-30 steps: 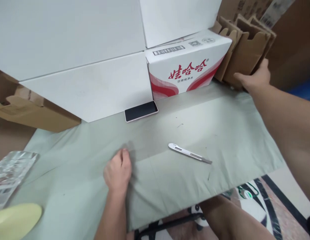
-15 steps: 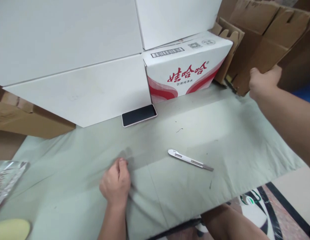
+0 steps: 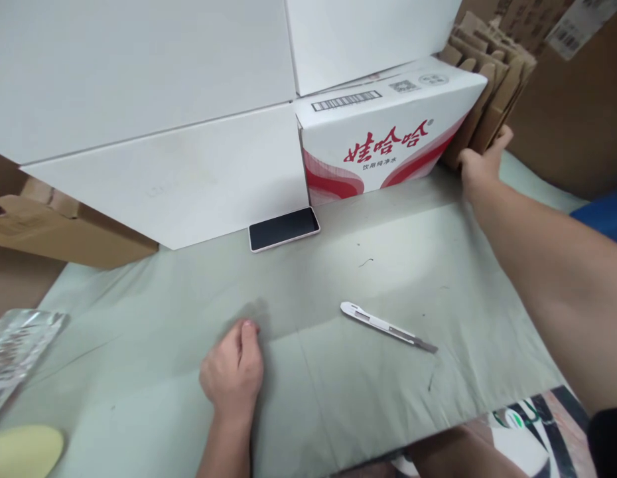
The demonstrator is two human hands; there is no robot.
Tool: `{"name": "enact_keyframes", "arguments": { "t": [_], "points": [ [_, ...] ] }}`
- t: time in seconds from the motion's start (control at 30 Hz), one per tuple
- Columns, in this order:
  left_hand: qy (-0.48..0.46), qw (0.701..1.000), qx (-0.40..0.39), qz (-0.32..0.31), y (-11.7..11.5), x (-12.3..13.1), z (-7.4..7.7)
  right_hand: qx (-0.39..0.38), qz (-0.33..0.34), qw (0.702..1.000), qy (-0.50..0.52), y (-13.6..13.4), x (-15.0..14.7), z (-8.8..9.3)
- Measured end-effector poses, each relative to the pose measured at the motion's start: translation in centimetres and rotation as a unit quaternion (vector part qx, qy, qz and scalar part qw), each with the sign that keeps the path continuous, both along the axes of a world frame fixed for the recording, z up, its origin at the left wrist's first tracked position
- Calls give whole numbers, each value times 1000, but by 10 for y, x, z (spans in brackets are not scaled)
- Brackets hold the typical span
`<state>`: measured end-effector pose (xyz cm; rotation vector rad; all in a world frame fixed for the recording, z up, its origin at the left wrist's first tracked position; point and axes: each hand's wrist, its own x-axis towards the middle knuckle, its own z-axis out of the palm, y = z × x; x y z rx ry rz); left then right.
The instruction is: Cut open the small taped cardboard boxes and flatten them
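Observation:
My right hand (image 3: 485, 164) is at the back right, its fingers and thumb around the lower edge of a folded brown cardboard box (image 3: 505, 99). That box leans with others of its kind against the right end of a white and red carton (image 3: 388, 146). My left hand (image 3: 232, 366) rests as a loose fist on the green cloth, with nothing visible in it. To its right lies a white utility knife (image 3: 388, 326), its blade out and pointing right. Against the foot of the white boxes is a phone (image 3: 284, 230) with a dark screen.
Large white boxes (image 3: 154, 73) line the back of the cloth-covered table (image 3: 308, 285). A brown cardboard box (image 3: 79, 229) stands at the left, near a silvery plastic pouch (image 3: 20, 345) and a yellow rounded object (image 3: 24, 451). Another large brown box (image 3: 572, 126) rises behind my right arm.
My right hand has moved left and inward with the folded cardboard box, which now stands against the others beside the carton. My left hand has stayed nearly still. The view has shifted slightly.

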<state>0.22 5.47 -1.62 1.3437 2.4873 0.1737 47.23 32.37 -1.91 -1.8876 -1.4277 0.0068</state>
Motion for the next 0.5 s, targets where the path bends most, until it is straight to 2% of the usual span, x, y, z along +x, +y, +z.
{"name": "enact_keyframes", "arguments": {
  "t": [0.13, 0.3, 0.4, 0.5],
  "points": [
    [12, 1000, 13, -12, -3, -3, -5, 9, -49, 993, 108, -4, 0, -5],
    [24, 999, 45, 6, -5, 0, -11, -39, -112, 987, 104, 2, -7, 5],
    [26, 997, 68, 4, -5, -1, -13, -9, -147, 986, 77, 0, -4, 16],
    [-11, 997, 74, -3, -8, -3, -10, 45, -149, 982, 109, -11, 4, 26]
  ]
}}
